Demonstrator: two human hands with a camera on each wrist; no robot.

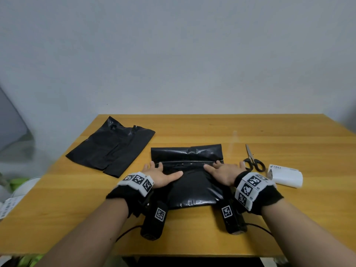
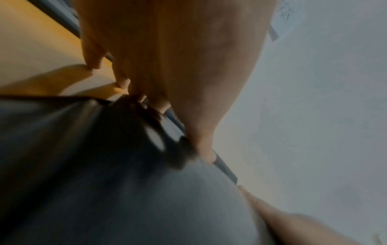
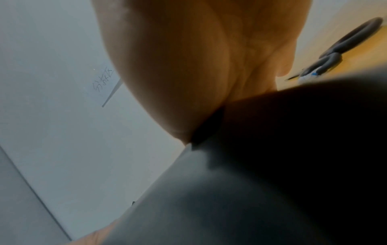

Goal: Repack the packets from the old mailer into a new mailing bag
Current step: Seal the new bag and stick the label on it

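Note:
A filled black mailing bag (image 1: 189,186) lies at the table's near centre, its top flap (image 1: 186,153) spread flat on the far side of a shiny strip. My left hand (image 1: 160,173) lies flat on the bag's left part, fingers straight, thumb pointing inward. My right hand (image 1: 224,171) lies flat on the right part in the same way. The wrist views show each palm (image 2: 167,49) (image 3: 188,58) pressed against the black plastic (image 2: 104,182) (image 3: 272,165). A second, empty black mailer (image 1: 109,147) lies flat at the table's left. No packets show.
Black-handled scissors (image 1: 253,160) lie just right of my right hand, also seen as scissors (image 3: 345,49) in the right wrist view. A white roll or packet (image 1: 286,175) sits beyond them near the right edge. The wooden table (image 1: 192,128) ends at a pale wall.

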